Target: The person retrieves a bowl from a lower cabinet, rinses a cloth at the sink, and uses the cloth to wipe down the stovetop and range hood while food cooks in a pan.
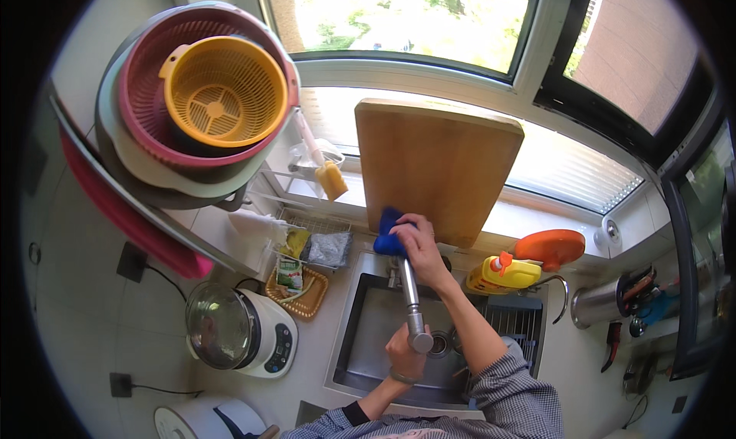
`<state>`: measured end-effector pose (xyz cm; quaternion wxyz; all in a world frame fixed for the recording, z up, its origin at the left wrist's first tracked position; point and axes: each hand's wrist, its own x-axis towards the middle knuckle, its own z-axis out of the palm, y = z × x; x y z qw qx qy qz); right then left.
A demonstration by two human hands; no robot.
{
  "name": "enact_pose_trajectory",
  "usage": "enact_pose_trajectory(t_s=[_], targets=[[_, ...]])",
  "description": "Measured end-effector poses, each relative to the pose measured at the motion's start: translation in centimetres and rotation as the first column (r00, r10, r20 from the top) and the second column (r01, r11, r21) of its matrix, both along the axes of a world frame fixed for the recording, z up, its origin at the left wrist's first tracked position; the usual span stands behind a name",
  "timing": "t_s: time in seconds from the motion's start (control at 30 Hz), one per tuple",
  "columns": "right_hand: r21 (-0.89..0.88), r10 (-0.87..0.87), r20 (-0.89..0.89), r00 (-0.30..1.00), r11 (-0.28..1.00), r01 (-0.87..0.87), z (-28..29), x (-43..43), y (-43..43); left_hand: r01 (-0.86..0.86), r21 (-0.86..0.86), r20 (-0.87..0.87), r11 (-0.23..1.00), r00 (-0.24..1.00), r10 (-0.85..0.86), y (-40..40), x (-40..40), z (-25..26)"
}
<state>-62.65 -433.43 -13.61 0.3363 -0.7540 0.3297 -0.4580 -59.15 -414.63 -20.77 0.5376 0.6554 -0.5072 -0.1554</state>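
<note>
My right hand [424, 249] presses a blue cloth [392, 237] around the upper end of a metal faucet [409, 284]. Below it, my left hand [404, 351] is closed around the faucet's outlet end, over the basin. Beneath both hands lies a stainless steel sink [374, 335] with a round drain [440, 343]. Just behind the cloth, a thick wooden cutting board [440, 168] leans upright against the window. The faucet's base is partly hidden by my right hand and the cloth.
Right of the faucet stand a yellow detergent bottle [506, 275] and an orange lid-like item [550, 249]. A drying rack [512, 318] covers the sink's right side. Left are a glass-lidded appliance [270, 335] and a woven basket [315, 301]. Nested colanders [224, 94] sit on a shelf, upper left.
</note>
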Motion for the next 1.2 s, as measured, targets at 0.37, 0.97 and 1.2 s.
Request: enact_pose_trajectory(t_s=[0.37,0.97,1.2], targets=[[0.741,-0.585,0.323,0.744,0.645,0.185,-6.3,-6.7,17.8,0.501,0.064,0.013,0.863,0.864,-0.503,3.5,6.7,1.1],[0.515,-0.184,-0.046,0.982,0.838,0.182,-2.5,-2.1,20.9,0.289,-0.214,0.121,0.933,0.956,-0.269,-10.2,9.1,2.8],[0.256,-0.104,-0.284,0.953,0.950,0.180,-2.6,-3.1,19.9,0.142,-0.071,0.129,0.987,0.983,-0.132,-15.4,7.1,-10.3]])
